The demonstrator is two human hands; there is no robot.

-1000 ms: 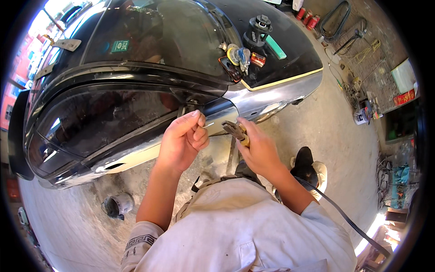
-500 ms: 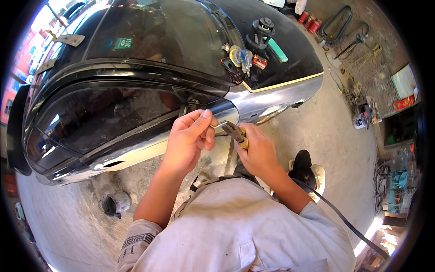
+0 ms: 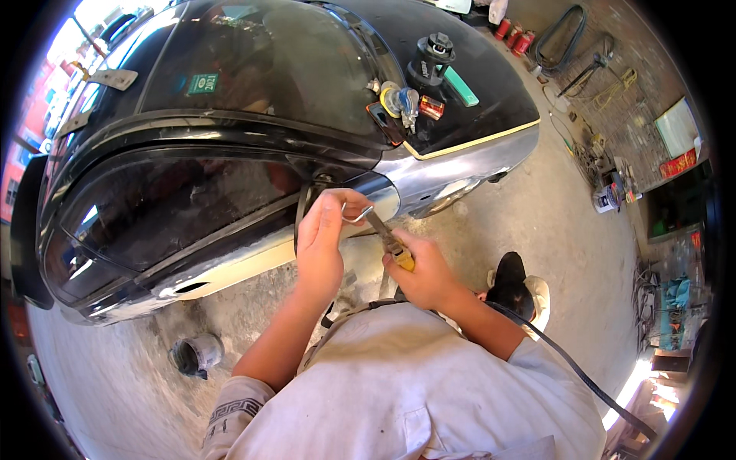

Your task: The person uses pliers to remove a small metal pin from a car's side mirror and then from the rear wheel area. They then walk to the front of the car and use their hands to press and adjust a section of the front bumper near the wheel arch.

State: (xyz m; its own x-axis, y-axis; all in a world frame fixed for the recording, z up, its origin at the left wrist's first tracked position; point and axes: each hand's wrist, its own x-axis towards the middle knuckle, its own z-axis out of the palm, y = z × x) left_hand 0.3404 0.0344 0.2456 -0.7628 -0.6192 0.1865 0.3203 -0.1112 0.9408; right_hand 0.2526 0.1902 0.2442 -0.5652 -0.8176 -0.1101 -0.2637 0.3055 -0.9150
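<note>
One thin, bent metal wire (image 3: 360,218) lies between your left grip (image 3: 322,241) and your right grip (image 3: 424,272), and your left is the nearer: its fingers are right beside the wire's left end, while your right reaches toward it only through the pliers (image 3: 389,241). From your right grip the wire lies up and to the left, beyond the plier nose. Its span runs roughly left to right, dipping into a curve, its right end rising at the plier tips; the pliers' long axis slants up-left toward that end. Whether the tips bite it, I cannot tell. Your right grip is clenched around the yellow handles (image 3: 403,263). Your left has its fingers partly curled about the wire; I cannot tell if they pinch it. Behind stands the black car (image 3: 192,188).
</note>
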